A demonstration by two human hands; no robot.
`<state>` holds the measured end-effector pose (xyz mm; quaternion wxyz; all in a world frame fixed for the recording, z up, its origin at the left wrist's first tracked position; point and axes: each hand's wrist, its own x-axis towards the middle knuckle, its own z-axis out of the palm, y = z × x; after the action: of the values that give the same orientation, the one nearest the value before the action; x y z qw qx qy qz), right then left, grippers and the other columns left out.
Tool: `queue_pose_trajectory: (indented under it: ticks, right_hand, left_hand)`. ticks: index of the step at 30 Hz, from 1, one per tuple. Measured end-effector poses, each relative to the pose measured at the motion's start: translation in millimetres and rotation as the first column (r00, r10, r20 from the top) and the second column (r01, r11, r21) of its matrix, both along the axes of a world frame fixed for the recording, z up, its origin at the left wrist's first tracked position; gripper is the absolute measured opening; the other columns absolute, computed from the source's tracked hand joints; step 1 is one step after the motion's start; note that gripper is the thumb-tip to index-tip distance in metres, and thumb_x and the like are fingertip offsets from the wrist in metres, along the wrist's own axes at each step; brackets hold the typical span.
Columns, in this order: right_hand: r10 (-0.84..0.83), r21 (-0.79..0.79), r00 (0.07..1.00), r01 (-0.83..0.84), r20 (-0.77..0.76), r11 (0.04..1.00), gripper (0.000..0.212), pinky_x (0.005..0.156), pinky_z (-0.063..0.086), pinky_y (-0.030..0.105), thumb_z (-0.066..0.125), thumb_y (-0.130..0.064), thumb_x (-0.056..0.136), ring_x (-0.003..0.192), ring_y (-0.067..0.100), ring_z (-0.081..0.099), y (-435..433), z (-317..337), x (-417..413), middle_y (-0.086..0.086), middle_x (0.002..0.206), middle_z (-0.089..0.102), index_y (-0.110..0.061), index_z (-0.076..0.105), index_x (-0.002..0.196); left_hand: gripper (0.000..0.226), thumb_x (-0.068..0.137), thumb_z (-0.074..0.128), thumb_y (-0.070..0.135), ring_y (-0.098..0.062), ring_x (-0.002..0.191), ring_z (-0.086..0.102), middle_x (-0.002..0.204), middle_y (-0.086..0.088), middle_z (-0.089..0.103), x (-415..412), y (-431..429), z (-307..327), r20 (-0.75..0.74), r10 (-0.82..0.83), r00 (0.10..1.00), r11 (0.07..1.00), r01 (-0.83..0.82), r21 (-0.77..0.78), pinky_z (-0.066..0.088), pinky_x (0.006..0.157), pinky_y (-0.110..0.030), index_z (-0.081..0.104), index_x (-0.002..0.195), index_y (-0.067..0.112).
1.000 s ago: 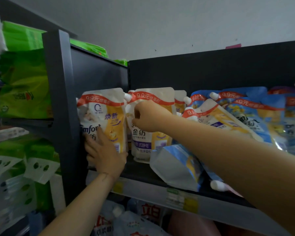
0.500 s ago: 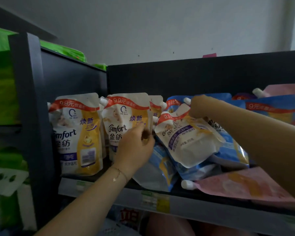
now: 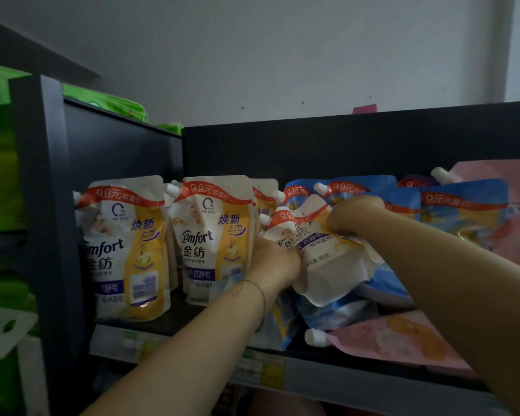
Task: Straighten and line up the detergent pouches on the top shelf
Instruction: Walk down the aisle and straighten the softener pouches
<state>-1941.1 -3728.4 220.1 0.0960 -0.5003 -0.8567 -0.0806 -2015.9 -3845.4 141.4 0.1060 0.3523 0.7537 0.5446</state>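
Two hands meet on one tilted pouch (image 3: 332,265) in the head view. This white-and-yellow pouch lies near the middle of the top shelf (image 3: 189,316), toward its front edge. Its spout end leans up and to the left, and its base rests on a fallen blue pouch (image 3: 327,315).

The left hand (image 3: 275,265) reaches up from below with the forearm raised and the back of the hand toward the camera. Its fingers curl round the pouch's lower left edge, and a thin bracelet (image 3: 254,288) circles the wrist. The right hand (image 3: 353,217) comes in from the right edge on an outstretched arm. Its knuckles are bent and it grips the pouch's upper right edge.

At the shelf's left end two matching pouches (image 3: 213,235) stand upright side by side, facing forward. Blue pouches (image 3: 463,205) stand along the back edge to the right. A pink pouch (image 3: 397,337) lies flat at the front edge on the right, with its white cap pointing left. Green packs (image 3: 0,163) fill the neighbouring unit past the left upright.
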Motion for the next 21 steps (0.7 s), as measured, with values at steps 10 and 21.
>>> queue_pose_trajectory:
  ticks: [10,21]
  right_hand:
    - [0.075,-0.089,0.919,-0.118,-0.386,0.989,0.014,0.063,0.048,0.027,0.051,-0.022,0.091,0.070,0.018,0.056,5,-5,25,0.007,0.078,0.056,-0.010,0.051,0.085]
    - [0.290,0.219,0.640,-0.191,-0.711,0.957,0.028,0.047,0.035,0.026,0.046,-0.022,0.092,0.052,0.015,0.046,-10,-15,49,0.004,0.062,0.052,-0.012,0.053,0.066]
  left_hand:
    - [0.018,0.098,0.041,0.011,-0.026,0.089,0.054,0.096,-0.013,0.056,11,8,-1,0.466,0.057,0.883,0.985,-0.126,0.117,0.047,0.078,-0.035,0.056,0.105,0.003]
    - [0.025,0.094,0.041,0.005,-0.025,0.089,0.062,0.099,-0.010,0.066,20,8,-6,0.490,0.095,0.866,0.914,-0.271,0.302,0.052,0.072,-0.035,0.062,0.108,0.007]
